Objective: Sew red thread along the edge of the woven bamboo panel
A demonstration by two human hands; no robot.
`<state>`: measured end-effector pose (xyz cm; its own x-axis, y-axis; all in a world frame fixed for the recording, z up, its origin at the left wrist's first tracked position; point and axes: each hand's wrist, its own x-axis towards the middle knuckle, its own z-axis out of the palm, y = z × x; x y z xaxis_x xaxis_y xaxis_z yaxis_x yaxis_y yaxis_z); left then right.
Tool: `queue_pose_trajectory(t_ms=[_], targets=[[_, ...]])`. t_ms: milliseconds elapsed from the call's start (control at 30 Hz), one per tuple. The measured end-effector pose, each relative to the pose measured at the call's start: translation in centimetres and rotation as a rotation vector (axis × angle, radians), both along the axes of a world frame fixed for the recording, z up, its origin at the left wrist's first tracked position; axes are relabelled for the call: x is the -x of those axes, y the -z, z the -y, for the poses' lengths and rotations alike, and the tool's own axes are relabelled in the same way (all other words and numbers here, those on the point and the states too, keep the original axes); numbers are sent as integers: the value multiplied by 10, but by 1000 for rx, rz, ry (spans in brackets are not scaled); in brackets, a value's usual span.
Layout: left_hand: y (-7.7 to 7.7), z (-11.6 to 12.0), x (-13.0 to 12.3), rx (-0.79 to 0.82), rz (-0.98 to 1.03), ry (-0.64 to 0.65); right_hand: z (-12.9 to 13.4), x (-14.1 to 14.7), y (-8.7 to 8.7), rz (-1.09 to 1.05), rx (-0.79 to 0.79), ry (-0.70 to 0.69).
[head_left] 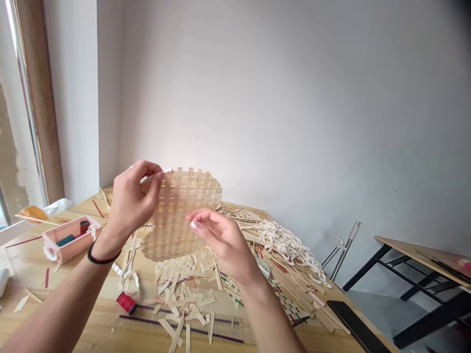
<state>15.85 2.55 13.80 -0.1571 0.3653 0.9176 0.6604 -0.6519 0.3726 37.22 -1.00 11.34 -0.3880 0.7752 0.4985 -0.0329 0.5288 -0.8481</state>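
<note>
A round-edged panel (184,196) woven from thin pale flat strips is held up above the table, its strips crossing over and under. My left hand (134,201) pinches its upper left edge, where a white band (167,171) and a fine thread show by the fingertips. In front of the panel's lower middle is my right hand (224,240), thumb and fingers pressed together. Whatever lies between those fingertips is too small to make out. Below the hands, cut strip pieces (198,314) are scattered beside a red thread spool (127,303).
On the left stands a pink basket (69,245) with dark spools inside. Long strips, a heap of white ribbon (283,240) and a patterned woven piece (289,301) cover the right side. A black phone (356,326) lies at the right edge; another table (423,255) stands beyond.
</note>
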Motion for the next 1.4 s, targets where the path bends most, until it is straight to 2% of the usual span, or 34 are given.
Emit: queue_pose_trajectory(t_ms=[133, 200, 267, 367, 533, 700, 833, 967, 1133, 1400], targets=[[-1, -4, 9, 67, 55, 26, 4, -32, 15, -144, 274, -286], [-3, -5, 13, 96, 85, 52, 7, -48, 23, -175, 401, -356], [-6, -4, 16, 128, 124, 80, 11, -65, 30, -143, 500, -336], [-10, -3, 22, 173, 193, 114, 17, -92, 35, -22, 561, -208], [-14, -3, 35, 233, 296, 123, 26, -135, 30, 341, 453, 67], [-12, -7, 48, 270, 334, 121, 32, -167, 15, 794, 264, 333], [-10, -11, 54, 281, 339, 129, 32, -185, 0, 1013, 155, 531], [-10, -12, 59, 289, 338, 113, 25, -202, -9, 1164, 72, 647], [-9, -13, 59, 282, 351, 152, 16, -220, -15, 1310, 24, 717], [-9, -16, 57, 281, 384, 220, 7, -230, -25, 1202, 20, 769]])
